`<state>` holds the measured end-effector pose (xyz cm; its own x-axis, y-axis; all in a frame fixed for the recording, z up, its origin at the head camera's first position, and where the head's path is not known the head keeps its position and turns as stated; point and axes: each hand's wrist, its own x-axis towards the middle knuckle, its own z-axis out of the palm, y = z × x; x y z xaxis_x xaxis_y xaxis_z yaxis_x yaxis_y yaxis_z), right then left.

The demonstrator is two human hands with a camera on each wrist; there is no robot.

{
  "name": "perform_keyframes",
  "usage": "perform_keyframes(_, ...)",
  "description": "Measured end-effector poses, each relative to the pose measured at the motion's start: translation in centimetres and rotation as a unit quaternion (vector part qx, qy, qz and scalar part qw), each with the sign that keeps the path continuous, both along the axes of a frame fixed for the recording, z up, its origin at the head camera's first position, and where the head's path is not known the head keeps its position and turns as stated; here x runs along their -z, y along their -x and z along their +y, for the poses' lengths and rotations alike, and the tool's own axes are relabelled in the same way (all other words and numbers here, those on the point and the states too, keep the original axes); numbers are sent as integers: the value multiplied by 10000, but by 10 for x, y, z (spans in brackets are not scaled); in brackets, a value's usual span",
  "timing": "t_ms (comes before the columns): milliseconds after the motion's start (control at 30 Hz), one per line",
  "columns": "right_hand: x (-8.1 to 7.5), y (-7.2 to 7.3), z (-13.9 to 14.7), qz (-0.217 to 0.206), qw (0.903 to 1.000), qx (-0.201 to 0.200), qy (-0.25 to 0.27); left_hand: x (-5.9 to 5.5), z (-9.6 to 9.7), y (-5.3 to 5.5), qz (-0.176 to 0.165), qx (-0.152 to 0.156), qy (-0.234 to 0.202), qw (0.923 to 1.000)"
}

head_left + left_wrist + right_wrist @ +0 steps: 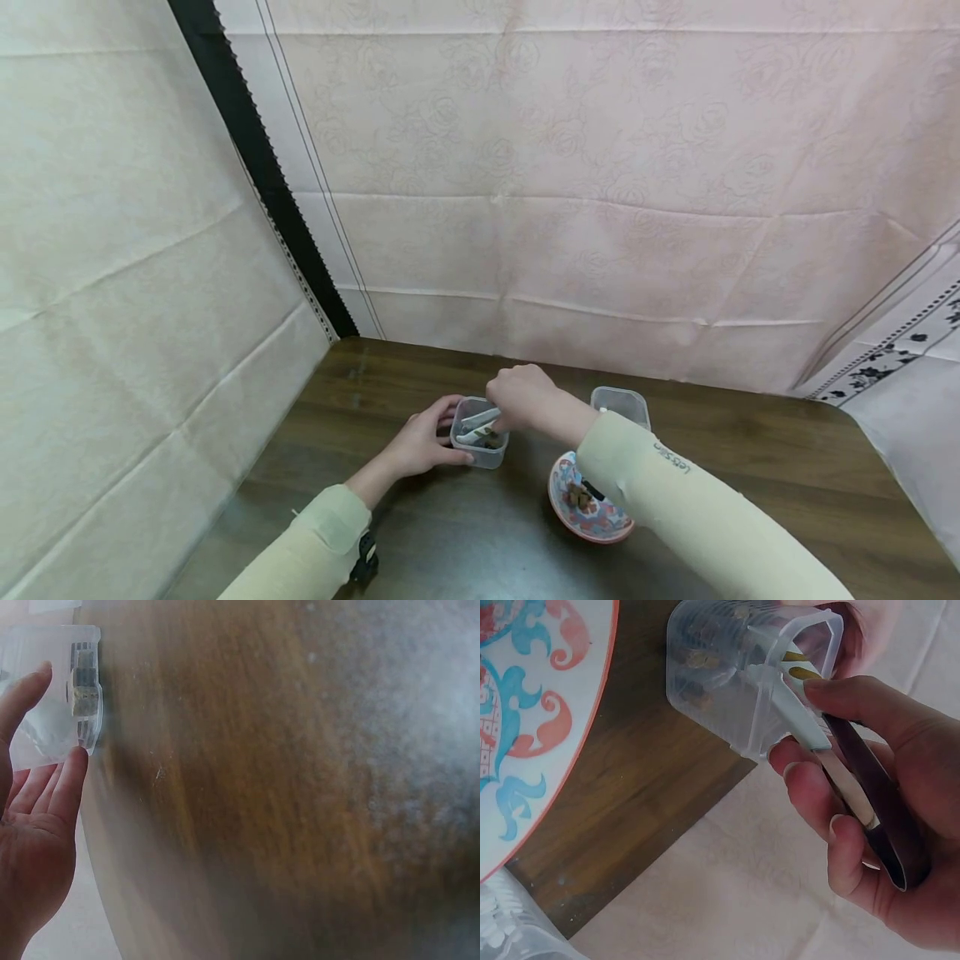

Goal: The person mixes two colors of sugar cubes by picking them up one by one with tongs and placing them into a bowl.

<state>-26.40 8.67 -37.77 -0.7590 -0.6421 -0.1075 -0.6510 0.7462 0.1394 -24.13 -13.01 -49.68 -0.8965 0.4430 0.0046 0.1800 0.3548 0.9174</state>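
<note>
My left hand (422, 439) holds a small clear plastic container (489, 458), thumb at its near side and fingers around the far left side. In the right wrist view, my right hand (922, 772) grips a pair of tongs (866, 761) with dark handles and pale, whitish arms. The tongs' tips reach inside the container, which appears tilted in that view. Small brownish pieces (697, 660) show blurred through its wall. Whether the tips pinch a piece, I cannot tell. From the head view, the right hand partly covers the container's right side.
A patterned plate (592, 527) with brown chunks (579, 497) on it stands nearer, partly under the right forearm. Behind that forearm is a second clear container (626, 403). The wooden table (750, 433) meets cloth-covered walls at the back and left.
</note>
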Motion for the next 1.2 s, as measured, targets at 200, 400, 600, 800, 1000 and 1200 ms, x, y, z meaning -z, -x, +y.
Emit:
perform_keyframes(200,4,-1,-5,151,9998,-93,-74,-1,0,0,12,29,-8,10000)
perform_keyframes(400,9,0,-9,138,9995,-50,-265,0,0,0,20,45,35,10000)
perform_keyframes(600,9,-1,-9,53,9995,-91,-299,-1,0,0,56,27,46,10000)
perform_keyframes(800,4,-5,-3,258,9993,-200,-171,0,-1,1,62,21,73,10000)
perform_keyframes(1000,-5,-13,13,555,9974,-457,85,0,0,1,8,-53,138,9999)
perform_keyframes(1200,-16,-21,34,780,9921,-818,536,0,1,-1,78,-75,100,9999)
